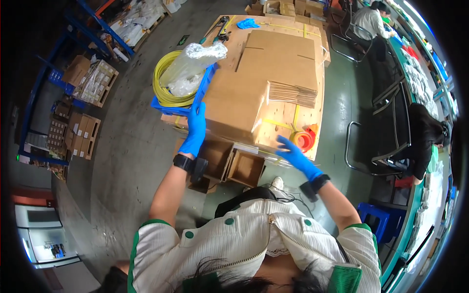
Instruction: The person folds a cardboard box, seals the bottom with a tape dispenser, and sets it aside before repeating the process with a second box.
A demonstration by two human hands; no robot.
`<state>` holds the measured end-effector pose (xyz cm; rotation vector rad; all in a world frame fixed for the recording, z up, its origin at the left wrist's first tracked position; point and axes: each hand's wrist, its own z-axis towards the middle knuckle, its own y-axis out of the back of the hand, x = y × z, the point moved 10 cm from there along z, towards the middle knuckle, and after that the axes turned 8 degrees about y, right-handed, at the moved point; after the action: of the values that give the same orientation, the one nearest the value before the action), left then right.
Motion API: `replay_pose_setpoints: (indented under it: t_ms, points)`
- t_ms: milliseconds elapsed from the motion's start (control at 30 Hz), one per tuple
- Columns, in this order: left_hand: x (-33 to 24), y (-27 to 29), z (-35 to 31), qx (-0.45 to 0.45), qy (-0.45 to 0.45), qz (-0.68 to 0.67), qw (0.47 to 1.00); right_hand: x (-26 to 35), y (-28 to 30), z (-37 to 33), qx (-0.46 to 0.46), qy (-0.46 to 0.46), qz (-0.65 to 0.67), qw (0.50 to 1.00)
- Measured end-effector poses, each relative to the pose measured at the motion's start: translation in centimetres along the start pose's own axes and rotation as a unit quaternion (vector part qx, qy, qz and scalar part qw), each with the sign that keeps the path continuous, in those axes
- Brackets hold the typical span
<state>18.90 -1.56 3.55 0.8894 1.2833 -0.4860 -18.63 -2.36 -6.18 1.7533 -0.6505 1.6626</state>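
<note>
My left hand (196,128), in a blue glove, is at the left side of a brown cardboard box (232,105), beside the near corner of a blue plastic crate (207,80). Its fingers look stretched out; whether they touch the box or the crate is hard to tell. In the crate lie a coil of yellow strapping (160,78) and a bundle of clear plastic film (188,63). My right hand (297,157), gloved in blue too, hovers with spread fingers over the table's near edge. Close to it sits an orange-red tape roll or dispenser (304,140).
Flat cardboard sheets (283,51) are stacked on the wooden table (281,134). Bolt cutters (222,24) and a crumpled blue glove (248,23) lie at its far end. Open cartons (246,168) stand below. Right of the aisle, two people sit at a green bench (415,80).
</note>
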Motion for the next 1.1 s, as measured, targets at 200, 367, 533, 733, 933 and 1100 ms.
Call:
replay_pose_setpoints:
  t_ms: [200, 367, 533, 733, 933, 1100]
  points:
    - [-2.7, -5.4, -8.7, 0.128, 0.189, -0.115, 0.967, 5.9, -4.5, 2.5, -0.090, 0.095, -0.021, 0.991]
    - [0.5, -8.9, -15.7, 0.195, 0.266, -0.145, 0.933, 7.0, -3.2, 3.4, -0.206, 0.133, 0.043, 0.968]
    - [-6.0, -11.7, -19.1, 0.420, 0.254, -0.107, 0.865, 6.8, 0.1, 3.1, -0.237, 0.102, 0.006, 0.966]
    - [-5.4, -0.9, 1.9, 0.138, -0.013, -0.147, 0.979, 9.1, 2.5, 5.4, -0.260, 0.116, 0.000, 0.959]
    - [-3.8, -8.9, 5.5, 0.250, 0.075, -0.144, 0.955, 10.6, 4.5, 8.8, -0.301, 0.143, -0.027, 0.942]
    - [-3.9, -11.2, 2.9, 0.309, 0.151, -0.102, 0.933, 10.1, 4.1, 9.8, -0.299, 0.137, 0.043, 0.943]
